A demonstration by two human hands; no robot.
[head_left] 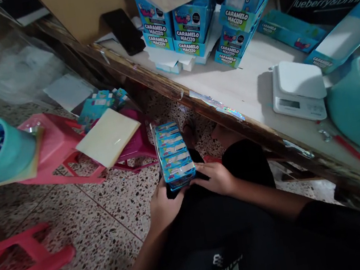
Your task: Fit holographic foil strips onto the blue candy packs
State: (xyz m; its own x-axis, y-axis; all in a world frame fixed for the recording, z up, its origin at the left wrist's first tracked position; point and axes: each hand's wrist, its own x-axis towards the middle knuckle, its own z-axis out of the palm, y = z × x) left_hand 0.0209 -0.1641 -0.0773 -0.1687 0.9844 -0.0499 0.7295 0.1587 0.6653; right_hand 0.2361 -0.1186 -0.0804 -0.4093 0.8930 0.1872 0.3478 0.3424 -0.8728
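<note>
At the far left, a round turquoise plastic tub (20, 143) holds blue and silver foil-wrapped pieces and stands above a pink plastic stool (51, 147); the edge of a cream flat sheet (39, 154) shows between them. Below, a second pink plastic stool (26, 261) stands on the speckled floor (98, 219). To the right, a rectangular cream board (109, 138) lies over a magenta plastic stool (139, 136), with flattened blue printed cartons (97, 104) just behind it. A black rectangular phone (124, 31) lies near the edge of the white-topped table (251, 70).

The left hand (164, 207) supports the near left corner of a long clear-wrapped pack of blue printed cartons (174, 154). Its thumb lies along the near end (the other fingers are mostly hidden). The pack is above the lap, in front of the table, with its far end tilted away from the body. The right hand (216, 178) grips the near right corner, thumb and forefinger pressed against it.

On the table, blue CARAMELO MACIZO cartons (188, 25) stand in stacks. Farther right are a white digital scale (298, 90), a thin red stick (359, 155) and, at the edge of view, a large turquoise plastic container (355, 108).
</note>
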